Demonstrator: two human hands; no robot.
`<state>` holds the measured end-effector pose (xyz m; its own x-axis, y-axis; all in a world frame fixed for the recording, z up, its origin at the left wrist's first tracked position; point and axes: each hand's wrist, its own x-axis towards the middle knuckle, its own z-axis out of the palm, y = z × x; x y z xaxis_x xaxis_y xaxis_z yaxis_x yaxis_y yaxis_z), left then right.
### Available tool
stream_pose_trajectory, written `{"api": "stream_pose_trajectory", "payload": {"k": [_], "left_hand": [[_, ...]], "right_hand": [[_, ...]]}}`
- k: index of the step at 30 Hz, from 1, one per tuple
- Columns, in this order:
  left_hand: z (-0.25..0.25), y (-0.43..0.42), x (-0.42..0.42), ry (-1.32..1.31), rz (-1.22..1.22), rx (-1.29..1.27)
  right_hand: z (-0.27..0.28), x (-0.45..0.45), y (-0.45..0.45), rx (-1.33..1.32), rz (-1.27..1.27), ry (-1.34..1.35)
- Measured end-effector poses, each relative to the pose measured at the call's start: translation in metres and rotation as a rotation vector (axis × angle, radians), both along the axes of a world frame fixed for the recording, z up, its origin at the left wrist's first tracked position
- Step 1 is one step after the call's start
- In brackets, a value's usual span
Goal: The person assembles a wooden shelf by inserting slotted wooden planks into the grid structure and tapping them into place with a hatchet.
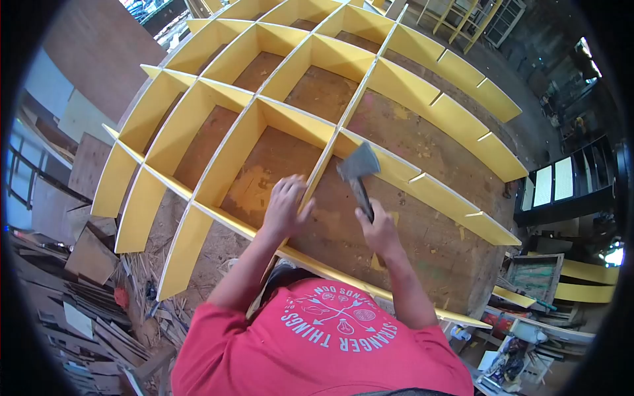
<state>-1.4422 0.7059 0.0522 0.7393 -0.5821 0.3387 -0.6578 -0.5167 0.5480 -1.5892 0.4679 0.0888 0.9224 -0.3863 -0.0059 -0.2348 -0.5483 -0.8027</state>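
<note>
At the upper left, a large brown flat wooden panel (99, 53) is leaning, and pale blue-white flat sheets (49, 86) are standing beside it. Below, a jumbled pile of dark, narrow wooden boards (79, 343) is spreading across the dusty brown floor (214, 254), where thin pale wood strips (142, 284) are lying scattered. On the far right, a black rectangular cabinet with pale panes (563, 183) is standing in shadow. Near the top, a white-framed, multi-pane window (506, 23) is standing beside a yellow ladder-like wooden frame (470, 25). Bright white light (614, 256) is glowing at the right edge.
</note>
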Motion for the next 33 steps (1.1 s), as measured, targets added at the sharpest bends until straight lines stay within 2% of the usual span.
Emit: {"api": "stream_pose_trajectory", "payload": {"k": [2,4,6,8,10,12,15,16,19,22,25,27,29,33], "left_hand": [[0.009,0.059,-0.049,0.115,0.048,0.16],[0.01,0.092,-0.085,0.118,0.095,0.2],[0.009,0.108,-0.105,0.146,0.106,0.288],[0.016,0.107,-0.122,0.156,0.143,0.267],[0.014,0.109,-0.135,0.204,0.183,0.242],[0.013,0.119,-0.142,0.242,0.161,0.336],[0.005,0.126,-0.15,0.209,0.172,0.37],[-0.003,0.127,-0.149,0.16,0.18,0.391],[-0.006,0.131,-0.144,0.134,0.188,0.362],[-0.009,0.137,-0.142,0.2,0.164,0.284],[-0.024,0.137,-0.14,0.169,0.155,0.199],[-0.014,0.137,-0.138,0.242,0.133,0.133],[-0.015,0.136,-0.136,0.268,0.123,0.077],[-0.011,0.136,-0.137,0.339,0.139,0.004]], "right_hand": [[0.001,0.036,0.001,-0.143,-0.013,-0.038],[0.003,0.081,-0.001,-0.225,-0.079,-0.104],[-0.018,0.129,-0.014,-0.322,-0.137,0.004],[-0.03,0.155,-0.03,-0.389,-0.041,0.108],[-0.017,0.154,-0.03,-0.416,0.023,0.187],[0.008,0.151,-0.026,-0.405,0.059,0.241],[-0.042,0.155,-0.024,-0.46,-0.034,0.229],[-0.03,0.156,-0.018,-0.441,-0.047,0.246],[0.032,0.13,0.005,-0.095,-0.033,0.345],[-0.011,0.055,0.016,-0.152,0.061,0.022],[0.028,-0.047,0.081,-0.069,0.072,0.13],[0.028,-0.094,0.11,-0.129,0.133,0.087],[0.044,-0.115,0.141,-0.041,0.148,0.176],[0.024,-0.111,0.176,-0.204,0.256,0.069]]}}
